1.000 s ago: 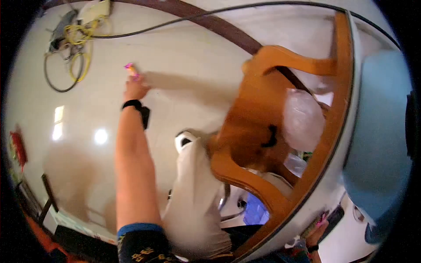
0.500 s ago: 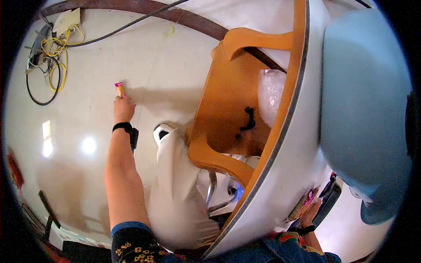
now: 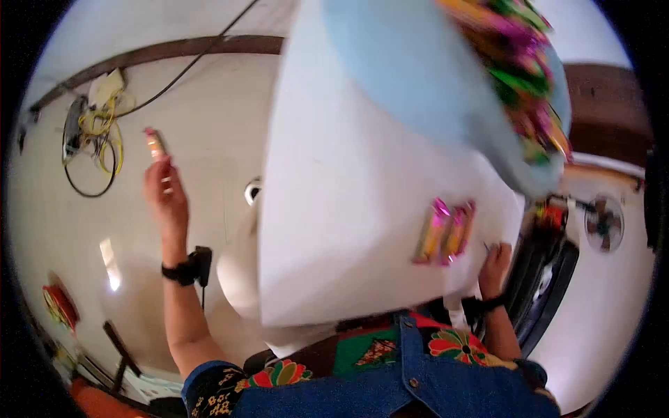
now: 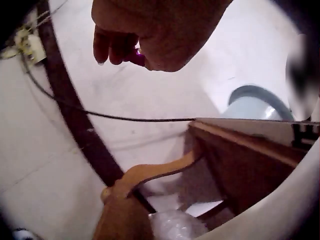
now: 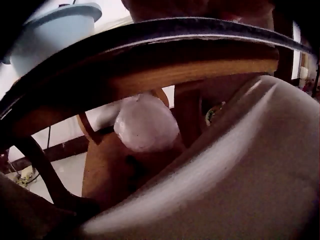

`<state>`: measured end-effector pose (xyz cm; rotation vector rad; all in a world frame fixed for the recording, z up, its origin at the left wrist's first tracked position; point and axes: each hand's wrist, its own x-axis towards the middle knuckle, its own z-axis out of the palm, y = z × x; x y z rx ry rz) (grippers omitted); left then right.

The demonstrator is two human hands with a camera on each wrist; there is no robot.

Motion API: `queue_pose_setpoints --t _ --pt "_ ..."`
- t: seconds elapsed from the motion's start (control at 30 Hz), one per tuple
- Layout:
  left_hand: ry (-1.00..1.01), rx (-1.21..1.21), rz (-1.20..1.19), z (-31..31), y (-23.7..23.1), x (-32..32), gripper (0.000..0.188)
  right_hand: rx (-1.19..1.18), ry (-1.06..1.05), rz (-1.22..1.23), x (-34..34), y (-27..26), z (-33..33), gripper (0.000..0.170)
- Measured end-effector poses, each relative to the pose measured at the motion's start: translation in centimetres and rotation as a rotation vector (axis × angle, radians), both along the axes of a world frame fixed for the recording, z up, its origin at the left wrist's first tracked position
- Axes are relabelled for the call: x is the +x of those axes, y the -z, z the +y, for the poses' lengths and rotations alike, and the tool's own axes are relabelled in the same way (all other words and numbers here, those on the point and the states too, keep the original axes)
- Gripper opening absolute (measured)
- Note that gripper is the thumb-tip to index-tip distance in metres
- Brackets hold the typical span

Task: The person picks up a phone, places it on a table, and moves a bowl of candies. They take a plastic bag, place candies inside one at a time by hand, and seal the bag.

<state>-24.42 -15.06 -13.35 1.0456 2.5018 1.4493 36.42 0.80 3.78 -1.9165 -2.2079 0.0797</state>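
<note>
While the left hand [image 3: 166,191] extends at 9 o'clock of the head view, its fingers pinch the lower end of a wrapped bar [image 3: 155,145], leaving no visible gap at the grip. The free end of the bar points toward 11 o'clock. The bar is beside the white table [image 3: 327,230], seen against the floor [image 3: 223,132]; its height cannot be determined. In the left wrist view, a purple end of the bar shows at the fingers.

Right hand [image 3: 496,266]: positioned at 4 o'clock, at the table edge. Its fingers are too small and blurred to tell how far they are open or whether they hold anything.

Two more wrapped bars [image 3: 435,233] lie side by side on the table at 3 to 4 o'clock, near the right hand. A blue basin [image 3: 404,76], at 1 o'clock, contains a blurred heap of colourful packets [image 3: 523,76]. Cables [image 3: 97,132] lie at 10 o'clock. In the right wrist view, a plastic bag [image 5: 147,125] rests on a wooden chair [image 5: 107,170] near the centre
</note>
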Motion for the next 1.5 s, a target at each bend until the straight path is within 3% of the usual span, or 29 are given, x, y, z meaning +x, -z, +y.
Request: queue_pose_setpoints --t 0.07,0.1,0.2,0.33,0.57,0.67,0.7,0.8,0.9,1.0,1.03,1.13,1.33,1.5 --pt "0.038 0.107 0.101 -0.2 -5.7 1.0 0.021 0.114 -0.114 -0.047 -0.5 -0.2 -0.2 0.01" --pt "0.063 0.11 0.213 0.0 -9.3 2.7 0.02 0.119 -0.076 0.028 -0.7 -0.1 -0.2 0.008" --pt "0.303 0.057 0.55 0.0 -17.6 7.1 0.027 0.169 -0.103 0.09 -0.1 0.5 -0.1 0.004" --pt "0.59 -0.041 0.31 1.2 -23.3 15.3 0.029 0.23 -0.156 0.183 -1.0 0.0 -0.4 0.003" --pt "0.826 -0.275 0.276 3.4 -21.8 24.0 0.021 0.271 -0.196 0.325 -0.5 0.0 -0.4 0.008" --pt "0.834 -0.315 0.346 4.2 -21.4 26.2 0.03 0.31 -0.225 0.343 0.0 0.1 -0.4 0.009" --pt "0.856 -0.382 0.357 4.4 -21.8 26.3 0.043 0.319 -0.238 0.358 0.1 0.2 -0.3 0.009" --pt "0.75 -0.527 0.35 4.4 -23.6 27.1 0.058 0.344 -0.254 0.4 0.5 0.5 -0.3 0.009" --pt "0.783 -0.413 0.727 5.5 -23.5 28.3 0.069 0.346 -0.248 0.419 0.3 0.4 -0.4 0.01" --pt "0.889 -0.591 0.703 7.1 -22.5 30.5 0.075 0.346 -0.253 0.441 0.3 0.4 -0.4 0.01" --pt "0.924 -0.521 0.68 7.8 -22.1 31.1 0.072 0.348 -0.257 0.451 0.3 0.4 -0.3 0.01" --pt "0.894 -0.682 0.701 9.7 -21.6 32.1 0.069 0.356 -0.256 0.466 0.3 0.1 -0.4 0.009" --pt "0.892 -0.484 0.688 12.7 -20.0 32.5 0.064 0.346 -0.252 0.488 0.3 0.2 -0.3 0.009" --pt "0.941 -0.523 0.703 13.3 -21.0 32.8 0.068 0.321 -0.251 0.403 0.2 -0.5 -0.4 0.008"
